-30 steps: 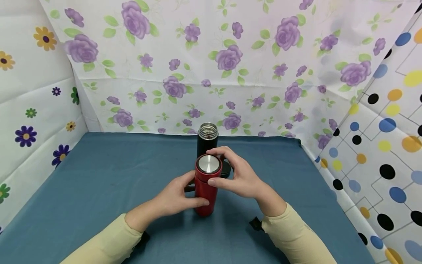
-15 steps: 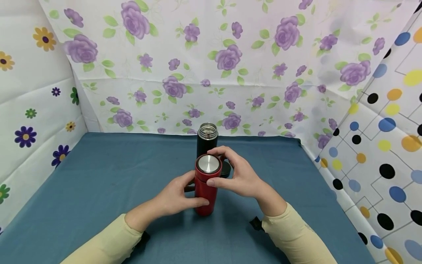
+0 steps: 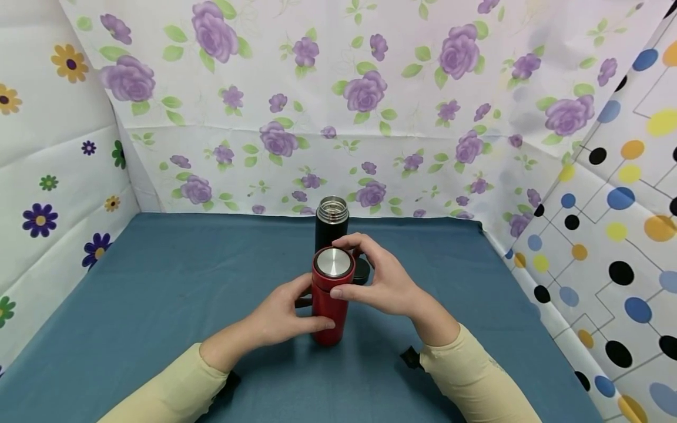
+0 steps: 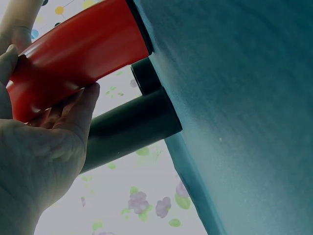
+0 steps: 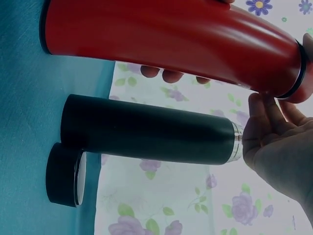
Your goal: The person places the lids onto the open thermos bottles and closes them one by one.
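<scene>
A red thermos flask (image 3: 329, 317) with a steel-topped lid (image 3: 334, 262) stands upright on the blue cloth. My left hand (image 3: 277, 311) grips its body, thumb in front and fingers round the far side, as the left wrist view shows. Higher up, my right hand (image 3: 381, 282) holds the flask at the lid, its thumb near the seam below it. Right behind stands a black flask (image 5: 151, 129) without a lid, its steel threaded neck (image 3: 332, 210) bare. A black lid (image 5: 64, 174) sits on the cloth beside that flask's base, partly hidden by my right hand in the head view.
The blue cloth (image 3: 211, 258) covers the table. A floral sheet (image 3: 317, 88) hangs at the back, with patterned sheets on the left (image 3: 53, 147) and the right (image 3: 608, 235). Black straps (image 3: 411, 357) show at both wrists.
Both hands keep their places on the red flask, and the flasks and the loose lid stay put. The head view has shifted very slightly.
</scene>
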Tool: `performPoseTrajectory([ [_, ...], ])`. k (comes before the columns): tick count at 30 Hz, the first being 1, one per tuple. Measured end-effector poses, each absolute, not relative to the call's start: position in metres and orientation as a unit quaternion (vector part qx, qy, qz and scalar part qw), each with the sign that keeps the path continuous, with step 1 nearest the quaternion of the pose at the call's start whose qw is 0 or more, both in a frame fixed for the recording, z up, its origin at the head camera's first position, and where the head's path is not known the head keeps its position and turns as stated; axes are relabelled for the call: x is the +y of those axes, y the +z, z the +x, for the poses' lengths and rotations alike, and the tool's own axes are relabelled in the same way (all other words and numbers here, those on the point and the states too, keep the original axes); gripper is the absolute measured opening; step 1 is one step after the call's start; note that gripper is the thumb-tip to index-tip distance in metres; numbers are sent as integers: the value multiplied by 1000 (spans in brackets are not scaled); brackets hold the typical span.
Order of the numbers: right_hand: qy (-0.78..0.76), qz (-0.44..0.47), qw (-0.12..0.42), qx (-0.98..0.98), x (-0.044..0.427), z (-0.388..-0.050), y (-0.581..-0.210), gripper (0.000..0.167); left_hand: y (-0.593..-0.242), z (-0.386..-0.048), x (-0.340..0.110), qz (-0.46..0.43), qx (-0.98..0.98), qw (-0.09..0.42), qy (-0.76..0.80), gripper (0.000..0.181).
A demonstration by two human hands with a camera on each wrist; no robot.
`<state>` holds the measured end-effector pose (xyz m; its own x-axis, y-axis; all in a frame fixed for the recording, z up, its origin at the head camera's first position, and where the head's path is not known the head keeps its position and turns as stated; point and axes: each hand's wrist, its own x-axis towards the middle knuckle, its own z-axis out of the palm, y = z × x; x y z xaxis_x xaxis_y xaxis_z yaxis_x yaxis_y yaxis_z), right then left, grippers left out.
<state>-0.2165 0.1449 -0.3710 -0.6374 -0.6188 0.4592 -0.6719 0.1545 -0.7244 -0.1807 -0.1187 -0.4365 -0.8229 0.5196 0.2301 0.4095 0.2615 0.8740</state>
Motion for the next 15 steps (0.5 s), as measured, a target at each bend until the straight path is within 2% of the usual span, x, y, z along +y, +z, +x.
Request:
performPoseTrajectory([
  [6,490,472,22,-733,145,-219,-372,73,-435,-179,-119,285,792,59,536,69],
  [15,491,506,28,-708,145,-222,-372,67,-436,-179,-118,285,792,57,537,68],
])
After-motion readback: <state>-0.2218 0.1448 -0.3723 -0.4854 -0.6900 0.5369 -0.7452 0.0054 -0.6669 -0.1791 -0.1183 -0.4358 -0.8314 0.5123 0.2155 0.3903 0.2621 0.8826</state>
